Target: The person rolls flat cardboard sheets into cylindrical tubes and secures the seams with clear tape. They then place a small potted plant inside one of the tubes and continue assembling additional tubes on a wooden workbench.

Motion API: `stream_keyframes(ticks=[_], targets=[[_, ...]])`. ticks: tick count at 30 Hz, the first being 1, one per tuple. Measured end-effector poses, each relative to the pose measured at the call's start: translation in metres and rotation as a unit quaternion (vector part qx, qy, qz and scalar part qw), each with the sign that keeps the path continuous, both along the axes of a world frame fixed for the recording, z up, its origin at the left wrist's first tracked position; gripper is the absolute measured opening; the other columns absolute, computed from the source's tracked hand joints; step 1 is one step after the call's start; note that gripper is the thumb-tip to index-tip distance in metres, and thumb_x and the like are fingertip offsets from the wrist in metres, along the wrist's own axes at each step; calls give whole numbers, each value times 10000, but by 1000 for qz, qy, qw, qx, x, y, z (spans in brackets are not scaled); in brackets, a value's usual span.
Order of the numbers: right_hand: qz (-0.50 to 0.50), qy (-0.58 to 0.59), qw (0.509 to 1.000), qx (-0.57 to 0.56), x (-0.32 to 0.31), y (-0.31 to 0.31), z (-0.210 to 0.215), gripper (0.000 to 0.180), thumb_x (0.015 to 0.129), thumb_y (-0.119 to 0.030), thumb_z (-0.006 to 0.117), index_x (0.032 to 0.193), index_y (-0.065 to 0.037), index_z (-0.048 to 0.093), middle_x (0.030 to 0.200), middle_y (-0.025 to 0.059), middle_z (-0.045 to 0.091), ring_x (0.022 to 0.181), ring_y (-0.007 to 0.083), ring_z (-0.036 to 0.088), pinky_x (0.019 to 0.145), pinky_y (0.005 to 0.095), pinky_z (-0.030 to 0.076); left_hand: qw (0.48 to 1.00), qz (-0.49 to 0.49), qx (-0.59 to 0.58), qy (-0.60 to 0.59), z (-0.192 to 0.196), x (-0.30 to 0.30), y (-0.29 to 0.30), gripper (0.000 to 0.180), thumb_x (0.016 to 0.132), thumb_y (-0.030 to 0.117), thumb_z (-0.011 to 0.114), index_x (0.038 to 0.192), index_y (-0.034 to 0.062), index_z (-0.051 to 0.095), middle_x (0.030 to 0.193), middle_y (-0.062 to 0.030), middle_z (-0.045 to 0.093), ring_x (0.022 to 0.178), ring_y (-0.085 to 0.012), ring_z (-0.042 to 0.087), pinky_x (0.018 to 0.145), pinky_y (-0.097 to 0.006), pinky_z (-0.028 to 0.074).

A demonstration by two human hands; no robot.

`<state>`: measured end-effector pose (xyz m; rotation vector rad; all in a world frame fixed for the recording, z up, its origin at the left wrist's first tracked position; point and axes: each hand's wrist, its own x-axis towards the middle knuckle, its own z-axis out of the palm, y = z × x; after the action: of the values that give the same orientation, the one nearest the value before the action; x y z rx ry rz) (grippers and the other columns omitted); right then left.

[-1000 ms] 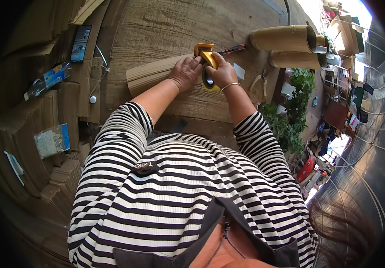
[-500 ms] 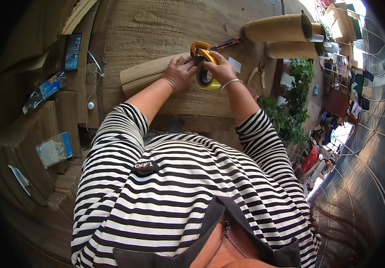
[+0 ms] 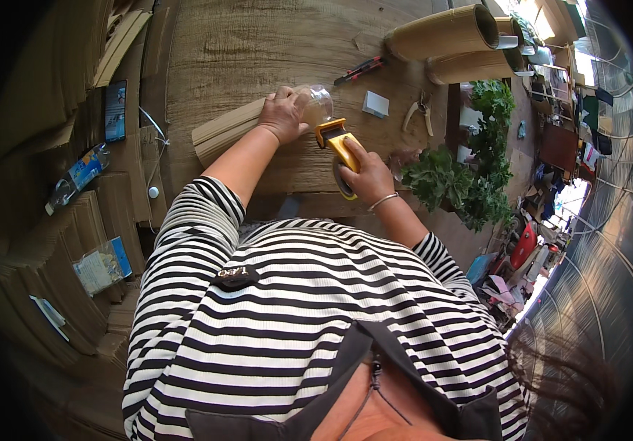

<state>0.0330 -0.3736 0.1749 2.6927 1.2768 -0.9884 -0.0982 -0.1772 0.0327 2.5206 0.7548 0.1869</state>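
A corrugated cardboard tube (image 3: 227,132) lies aslant on the wooden table. My left hand (image 3: 284,115) is closed over its right end, fingers bent on the top. From that end, beside my left fingers, sticks out something clear and shiny like a plastic cup (image 3: 321,103). In my right hand (image 3: 368,176) is a yellow tape dispenser (image 3: 343,147), gripped by its body, with its head pointing toward the tube's end and the roll underneath. Whether a strip of tape runs from it to the tube, I cannot tell.
Farther right lie a red-and-black utility knife (image 3: 359,70), a small white box (image 3: 376,104) and pliers (image 3: 419,114). Cardboard tubes (image 3: 441,33) lie at the far right, with green leaves (image 3: 489,147) by the table's right edge. A phone (image 3: 115,110) and a plastic bottle (image 3: 80,176) are at left.
My right hand has drawn the tape dispenser toward me, away from the tube's end. My left hand has shifted slightly left along the tube, and the clear end piece now shows.
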Motion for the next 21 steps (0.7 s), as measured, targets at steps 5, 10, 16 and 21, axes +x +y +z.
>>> stream_keyframes(ticks=[5,10,16,21], targets=[[0,-2,1000,-10,0,6,-18,635,869,-426,726,1471,-320,550,1041,201,655,969,376,677,858,458,549,996,-19,34,77,4,15,-8,977,691,389,874,1505,121,405,1536,-75,472,1344,-291,462,1082,-519,401],[-12,17,999,-42,-4,-6,-13,648,867,-423,723,1480,-361,521,1103,201,645,994,378,686,855,465,558,976,-19,-17,217,9,37,-10,1104,673,424,877,1563,76,324,1593,-126,389,1454,-315,390,1155,-516,360],[-26,25,999,-19,-13,-38,45,668,859,-391,735,1487,-373,507,1070,187,641,942,375,691,824,460,567,961,-27,-106,255,29,43,9,1176,649,430,880,1593,83,270,1554,-133,423,1430,-326,434,1115,-517,408],[-5,24,998,-66,-7,-31,10,528,873,-352,699,1388,-338,585,1083,184,686,1003,373,703,854,473,571,956,-43,-102,273,29,49,18,1177,637,465,891,1571,90,283,1515,-127,461,1406,-319,467,1111,-471,453]])
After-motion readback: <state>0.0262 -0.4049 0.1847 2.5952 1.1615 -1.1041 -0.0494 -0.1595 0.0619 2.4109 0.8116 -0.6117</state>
